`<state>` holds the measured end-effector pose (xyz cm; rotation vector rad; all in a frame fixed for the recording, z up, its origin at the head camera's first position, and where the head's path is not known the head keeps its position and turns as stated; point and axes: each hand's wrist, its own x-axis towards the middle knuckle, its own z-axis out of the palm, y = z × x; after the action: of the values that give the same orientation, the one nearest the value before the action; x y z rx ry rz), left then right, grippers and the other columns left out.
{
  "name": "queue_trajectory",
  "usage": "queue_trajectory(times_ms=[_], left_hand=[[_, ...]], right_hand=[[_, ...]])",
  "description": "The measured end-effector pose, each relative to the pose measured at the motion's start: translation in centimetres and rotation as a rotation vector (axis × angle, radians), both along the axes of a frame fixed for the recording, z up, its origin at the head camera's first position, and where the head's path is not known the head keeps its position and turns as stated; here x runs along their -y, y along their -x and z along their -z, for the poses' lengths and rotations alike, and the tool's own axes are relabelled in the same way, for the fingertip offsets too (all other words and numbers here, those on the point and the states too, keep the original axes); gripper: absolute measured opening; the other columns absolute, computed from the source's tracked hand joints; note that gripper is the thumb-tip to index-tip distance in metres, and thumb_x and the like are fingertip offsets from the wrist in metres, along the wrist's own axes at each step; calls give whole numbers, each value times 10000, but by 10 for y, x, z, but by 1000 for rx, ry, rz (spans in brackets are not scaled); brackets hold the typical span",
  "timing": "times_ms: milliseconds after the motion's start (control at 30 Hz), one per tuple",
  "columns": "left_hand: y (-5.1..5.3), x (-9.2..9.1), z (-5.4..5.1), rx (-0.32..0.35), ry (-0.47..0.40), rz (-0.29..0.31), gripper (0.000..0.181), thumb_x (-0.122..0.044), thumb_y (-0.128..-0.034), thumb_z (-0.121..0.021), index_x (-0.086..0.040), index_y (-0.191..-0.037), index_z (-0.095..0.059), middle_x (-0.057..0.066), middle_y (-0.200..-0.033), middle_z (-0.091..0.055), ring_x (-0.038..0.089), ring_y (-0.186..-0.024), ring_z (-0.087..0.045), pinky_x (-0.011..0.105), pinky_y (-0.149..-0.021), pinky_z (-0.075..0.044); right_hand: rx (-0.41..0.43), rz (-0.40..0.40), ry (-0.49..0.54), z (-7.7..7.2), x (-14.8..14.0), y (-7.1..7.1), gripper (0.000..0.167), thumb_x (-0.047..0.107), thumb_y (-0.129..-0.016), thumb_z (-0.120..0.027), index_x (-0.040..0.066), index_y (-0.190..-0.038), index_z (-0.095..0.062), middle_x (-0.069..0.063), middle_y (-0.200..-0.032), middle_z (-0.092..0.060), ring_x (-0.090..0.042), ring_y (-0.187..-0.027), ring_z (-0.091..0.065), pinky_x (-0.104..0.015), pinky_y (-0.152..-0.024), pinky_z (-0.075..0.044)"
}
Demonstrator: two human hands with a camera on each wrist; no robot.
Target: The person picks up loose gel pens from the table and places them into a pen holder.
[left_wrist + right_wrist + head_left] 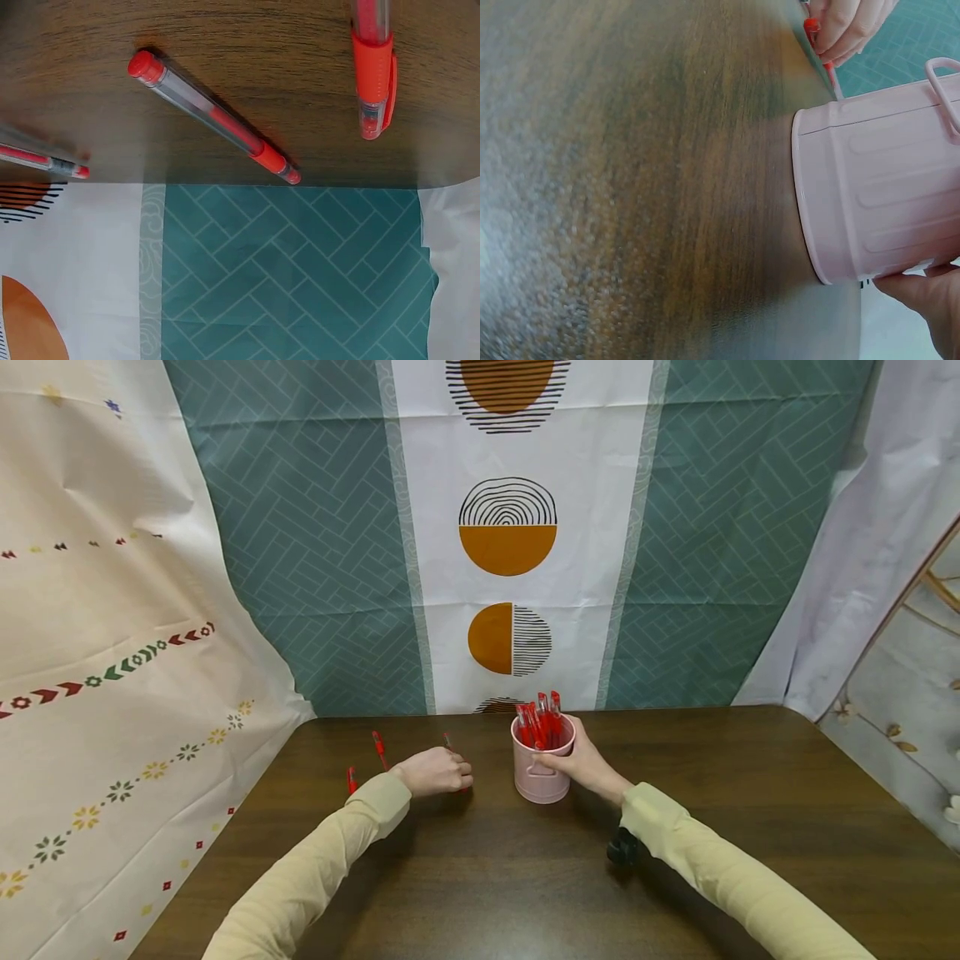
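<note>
A pink metal bucket (542, 785) with a small side handle stands on the table, several red pens (538, 727) upright in it. My right hand (583, 766) grips its right side; in the right wrist view part of that hand (930, 300) touches the bucket wall (885, 187). To the left, my left hand (435, 771) is low at the table, fingers curled over a red pen (812, 27). One end of this pen (45, 161) shows in the left wrist view; the hand covers its middle. Two other red pens lie left of it, one farther back (210, 112), one nearer (373, 71).
The dark wooden table (510, 893) ends at a hanging patterned cloth (337, 568) behind. A cream cloth (112, 693) hangs at the left. Beneath my right forearm is a small black object (622, 847).
</note>
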<state>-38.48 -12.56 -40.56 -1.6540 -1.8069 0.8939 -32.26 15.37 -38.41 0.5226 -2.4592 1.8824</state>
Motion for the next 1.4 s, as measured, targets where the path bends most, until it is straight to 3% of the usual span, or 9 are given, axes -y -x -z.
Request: queue_trajectory(times_ms=[267,500,867,1100,1400], left_hand=[[0,3,0,19,-61,-21,177,-61,-771,-673,-159,-872,-567,-12,-797,-517,139,-675,-514,247,-582,-459],[0,4,-2,72,-154,-33,204,-27,-814,-654,-98,-866,-469,8,-827,-442,135,-693,-448,193,-520,-405],[-2,3,-7,108,-361,-166,143,49,-854,-532,-27,-931,-437,92,-893,-424,220,-736,-438,204,-392,-360],[-7,3,-13,96,-442,-197,131,87,-862,-439,-11,-949,-440,111,-929,-436,234,-774,-449,222,-411,-405],[-15,2,-16,129,-544,-222,279,119,-784,-587,-9,-1000,-465,94,-909,-496,235,-848,-484,253,-509,-469]], right_hand=[[3,9,-4,-1,0,-1,798,124,-764,-721,14,-1339,-179,-204,-1325,-287,-353,-1215,-290,-480,-944,-305],[-12,37,-14,26,-7,22,867,307,-703,-774,112,-1329,-206,-119,-1309,-316,-292,-1200,-315,-478,-934,-319],[-6,40,-13,26,-6,22,867,308,-703,-773,113,-1331,-207,-120,-1310,-315,-294,-1199,-317,-475,-930,-326],[-31,25,-1,25,-5,22,843,244,-722,-763,89,-1333,-202,-141,-1316,-307,-310,-1201,-312,-467,-922,-339],[-33,27,2,27,-5,21,836,250,-727,-761,91,-1332,-206,-135,-1313,-316,-302,-1193,-323,-458,-914,-353]])
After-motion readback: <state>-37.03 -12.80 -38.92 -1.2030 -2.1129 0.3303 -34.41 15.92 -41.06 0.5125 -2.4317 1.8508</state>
